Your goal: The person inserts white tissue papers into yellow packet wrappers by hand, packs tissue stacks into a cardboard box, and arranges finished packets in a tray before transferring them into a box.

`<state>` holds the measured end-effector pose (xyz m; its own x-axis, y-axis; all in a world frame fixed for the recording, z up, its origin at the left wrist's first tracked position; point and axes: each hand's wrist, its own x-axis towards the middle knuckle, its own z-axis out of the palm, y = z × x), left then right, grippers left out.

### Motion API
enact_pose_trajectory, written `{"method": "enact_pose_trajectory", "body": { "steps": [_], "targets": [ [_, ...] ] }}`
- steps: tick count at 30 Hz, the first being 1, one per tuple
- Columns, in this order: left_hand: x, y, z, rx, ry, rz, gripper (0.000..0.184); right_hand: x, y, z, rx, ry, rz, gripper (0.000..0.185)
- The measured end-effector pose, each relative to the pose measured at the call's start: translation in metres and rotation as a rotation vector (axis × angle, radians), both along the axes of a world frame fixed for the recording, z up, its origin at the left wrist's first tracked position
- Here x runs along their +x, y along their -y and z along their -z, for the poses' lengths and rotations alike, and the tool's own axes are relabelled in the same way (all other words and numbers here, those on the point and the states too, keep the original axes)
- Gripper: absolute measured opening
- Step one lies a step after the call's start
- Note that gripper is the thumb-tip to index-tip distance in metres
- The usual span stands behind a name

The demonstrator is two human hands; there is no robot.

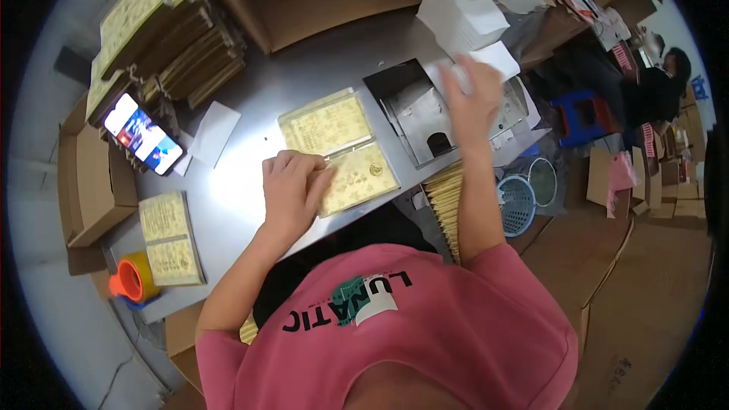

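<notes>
A flat, pale-yellow patterned box point(345, 118) lies on the metal table in front of me, with a seam across its middle and a small round emblem on its near half. My left hand point(292, 186) grips its left edge near the seam, fingers curled and thumb on top. Out to the right, my right hand point(474, 95) is smeared by motion over a metal tray with a black panel point(416, 110). White sheets point(497, 59) lie just beyond it. Whether the fingers hold anything cannot be made out.
Stacked yellow pieces point(163, 30) and a lit phone point(143, 133) stand at the left. Another patterned box point(171, 239) lies near a tape roll point(137, 277). A white paper stack point(463, 11) stands at the back. Blue baskets point(516, 205) sit below right; a person point(657, 87) sits beyond.
</notes>
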<state>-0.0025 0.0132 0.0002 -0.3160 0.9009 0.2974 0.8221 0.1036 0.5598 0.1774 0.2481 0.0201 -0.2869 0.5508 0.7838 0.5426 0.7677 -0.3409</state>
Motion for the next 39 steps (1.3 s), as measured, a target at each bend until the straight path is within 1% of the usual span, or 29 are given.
{"method": "enact_pose_trajectory", "body": {
  "steps": [2,3,5,6,7,8,9,10,11,12,13,14,15,16,17,19,21,23,25,26,27,29,31,33,34,35,36,37,39],
  "targets": [
    [0.002,-0.012,-0.009,0.156,-0.077,0.073,0.013,0.025,-0.029,0.009,0.059,0.179,0.327,0.022],
    [0.003,-0.024,-0.011,0.169,-0.085,0.083,0.013,0.031,-0.036,0.015,0.07,0.17,0.337,0.022],
    [0.008,-0.056,-0.01,0.275,-0.19,0.169,0.013,0.038,-0.041,0.019,-0.12,0.106,0.225,0.026],
    [0.014,-0.073,-0.008,0.281,-0.235,0.198,0.013,0.041,-0.04,0.017,-0.114,0.101,0.23,0.026],
    [0.021,-0.089,-0.005,0.288,-0.24,0.204,0.013,0.042,-0.039,0.011,-0.202,0.093,0.202,0.027],
    [0.028,-0.104,-0.001,0.233,-0.291,0.243,0.011,0.043,-0.04,0.007,-0.288,0.082,0.176,0.028],
    [0.036,-0.118,0.003,0.173,-0.342,0.283,0.01,0.046,-0.043,0.006,-0.284,0.074,0.186,0.028],
    [0.044,-0.132,0.007,0.18,-0.348,0.292,0.01,0.05,-0.048,0.006,-0.37,0.062,0.148,0.027],
    [0.052,-0.144,0.012,0.052,-0.41,0.292,0.01,0.054,-0.051,0.006,-0.46,0.051,0.108,0.026],
    [0.056,-0.152,0.017,-0.073,-0.472,0.288,0.01,0.057,-0.053,0.004,-0.456,0.042,0.115,0.026],
    [0.059,-0.157,0.021,-0.068,-0.478,0.294,0.01,0.059,-0.055,0.002,-0.446,0.096,0.055,0.025],
    [0.06,-0.161,0.025,-0.129,-0.445,0.283,0.01,0.062,-0.057,0.001,-0.436,0.153,-0.004,0.024],
    [0.062,-0.163,0.03,-0.189,-0.411,0.27,0.01,0.063,-0.057,0.0,-0.433,0.149,0.002,0.024],
    [0.06,-0.158,0.025,-0.153,-0.372,0.252,0.014,0.063,-0.057,-0.001,-0.457,0.153,-0.002,0.025],
    [0.056,-0.153,0.022,-0.153,-0.373,0.257,0.014,0.063,-0.057,0.0,-0.485,0.157,-0.006,0.025],
    [0.041,-0.14,0.016,0.122,-0.212,0.27,0.018,0.061,-0.051,-0.001,-0.451,0.16,0.028,0.026],
    [0.019,-0.121,0.0,0.153,-0.253,0.244,0.022,0.06,-0.05,-0.003,-0.411,0.148,0.068,0.027],
    [0.009,-0.113,-0.011,0.104,-0.231,0.257,0.021,0.061,-0.051,-0.005,-0.444,0.104,0.051,0.026],
    [0.01,-0.113,-0.023,0.078,-0.114,0.302,0.021,0.061,-0.052,-0.012,-0.491,0.116,0.045,0.025],
    [0.019,-0.119,-0.029,0.117,-0.083,0.351,0.022,0.062,-0.055,-0.016,-0.536,0.137,0.037,0.024],
    [0.028,-0.133,-0.021,0.241,-0.082,0.406,0.022,0.064,-0.057,-0.019,-0.532,0.131,0.043,0.024],
    [0.046,-0.158,-0.027,0.267,-0.052,0.485,0.026,0.07,-0.06,-0.024,-0.647,0.122,0.037,0.019],
    [0.057,-0.189,-0.022,0.284,-0.078,0.525,0.029,0.076,-0.07,-0.015,-0.702,0.087,0.023,0.02],
    [0.064,-0.219,-0.015,0.315,-0.161,0.544,0.032,0.08,-0.079,-0.006,-0.756,0.055,0.004,0.022],
    [0.069,-0.228,-0.013,0.354,-0.223,0.522,0.032,0.078,-0.078,-0.005,-0.768,-0.021,-0.029,0.022],
    [0.071,-0.233,-0.01,0.356,-0.222,0.531,0.032,0.076,-0.076,-0.004,-0.778,-0.096,-0.062,0.023],
    [0.072,-0.238,-0.008,0.316,-0.262,0.513,0.032,0.078,-0.072,-0.008,-0.769,-0.026,0.01,0.023],
    [0.075,-0.242,-0.007,0.273,-0.301,0.493,0.032,0.079,-0.07,-0.005,-0.769,-0.029,0.018,0.023],
    [0.078,-0.247,-0.008,0.3,-0.337,0.486,0.032,0.076,-0.065,0.001,-0.72,-0.161,-0.064,0.028]
  ]
}}
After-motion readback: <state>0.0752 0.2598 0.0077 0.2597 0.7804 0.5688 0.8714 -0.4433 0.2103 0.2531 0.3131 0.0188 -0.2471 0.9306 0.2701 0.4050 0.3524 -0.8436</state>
